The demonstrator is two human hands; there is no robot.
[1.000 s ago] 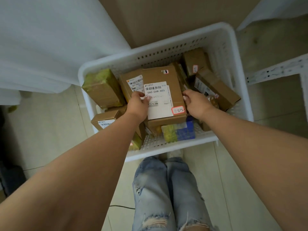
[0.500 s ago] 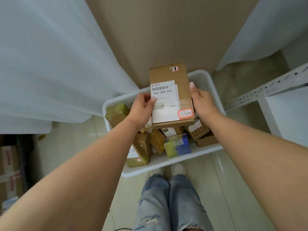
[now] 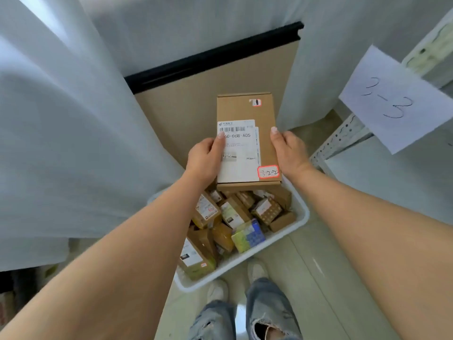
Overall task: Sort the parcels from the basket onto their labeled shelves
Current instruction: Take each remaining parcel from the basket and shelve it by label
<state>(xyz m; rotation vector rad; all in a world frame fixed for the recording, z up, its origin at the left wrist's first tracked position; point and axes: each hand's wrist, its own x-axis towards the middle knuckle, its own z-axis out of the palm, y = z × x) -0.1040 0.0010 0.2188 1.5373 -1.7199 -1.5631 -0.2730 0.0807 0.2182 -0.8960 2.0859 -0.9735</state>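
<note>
Two hands, one parcel lifted.
Left hand [image 3: 206, 159] and right hand [image 3: 289, 153] grip the labelled brown parcel [image 3: 247, 141] by its sides, above the white basket [image 3: 300, 218]; many parcels remain inside; shelf tag [image 3: 394, 101] reads 3-3, sorting barely begun.
</note>
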